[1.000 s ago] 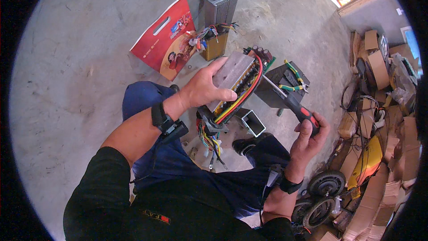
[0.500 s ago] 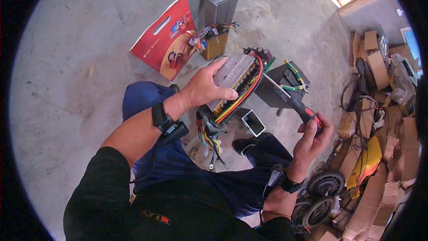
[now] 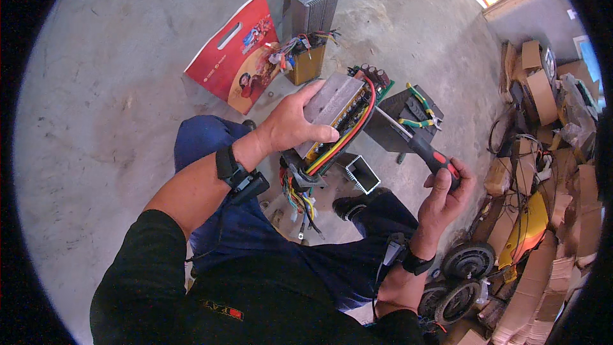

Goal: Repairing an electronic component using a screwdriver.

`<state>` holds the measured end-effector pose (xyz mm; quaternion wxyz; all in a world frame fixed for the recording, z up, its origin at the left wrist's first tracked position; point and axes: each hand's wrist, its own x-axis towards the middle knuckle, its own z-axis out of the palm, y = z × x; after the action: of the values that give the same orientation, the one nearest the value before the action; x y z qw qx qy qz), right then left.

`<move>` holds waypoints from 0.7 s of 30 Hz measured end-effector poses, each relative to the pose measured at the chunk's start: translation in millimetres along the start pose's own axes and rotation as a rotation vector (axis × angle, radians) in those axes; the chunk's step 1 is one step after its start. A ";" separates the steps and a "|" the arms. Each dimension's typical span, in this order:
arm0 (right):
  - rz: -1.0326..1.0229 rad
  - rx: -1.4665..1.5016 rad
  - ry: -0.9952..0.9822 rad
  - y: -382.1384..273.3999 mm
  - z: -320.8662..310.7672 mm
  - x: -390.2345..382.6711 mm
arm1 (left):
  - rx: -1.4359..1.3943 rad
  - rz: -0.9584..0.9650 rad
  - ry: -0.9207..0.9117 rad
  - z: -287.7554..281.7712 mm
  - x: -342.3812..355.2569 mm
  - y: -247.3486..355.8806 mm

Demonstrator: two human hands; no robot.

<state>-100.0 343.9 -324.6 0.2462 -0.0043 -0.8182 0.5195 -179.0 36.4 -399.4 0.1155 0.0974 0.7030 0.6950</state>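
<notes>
Circuit assembly: held up in front of the seated person, tilted, its grey metal block on the upper left and its row of components along the block's right edge.
Left hand: closed about the block; thumb laid over the component edge, index finger along the far side, remaining fingertips hidden from me.
Right hand: fingers narrow, gripping the screwdriver by its black and red handle.
Screwdriver shaft: aimed up and leftward at the assembly, tip close to its right side; whether it touches, I cannot tell.
Thick wires: red, yellow and black, running lengthwise along the assembly.
Capacitors: a cluster at the assembly's upper end, by a green board edge.
Loose leads: several colours, hanging below the lower end.
Metal sleeve: rectangular, hollow end showing, just below the assembly.
Dark box: right of the assembly, bearing pliers with green and yellow grips.
Gold case: beyond the left hand, wires on top.
Finned case: silver, behind the gold one.
Red bag: printed, left of both cases.
Right side of room: wheels, a yellow panel and heaped cardboard.
</notes>
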 end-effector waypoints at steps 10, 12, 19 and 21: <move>-0.013 -0.006 0.006 1.1 1.1 1.1 | -0.078 -0.025 -0.016 2.1 -0.2 8.2; -0.007 -0.009 -0.001 0.0 1.2 1.0 | -0.019 -0.016 0.003 0.6 -0.4 1.3; -0.017 -0.016 -0.009 -0.8 1.1 1.3 | -0.035 0.003 -0.003 1.5 -0.1 2.6; -0.010 -0.012 -0.004 -1.9 2.1 1.0 | -0.031 -0.008 -0.011 1.8 -0.7 8.2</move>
<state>-101.2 341.6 -323.3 0.2471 -0.0007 -0.8218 0.5135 -178.0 38.0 -391.1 0.1234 0.0966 0.6921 0.7046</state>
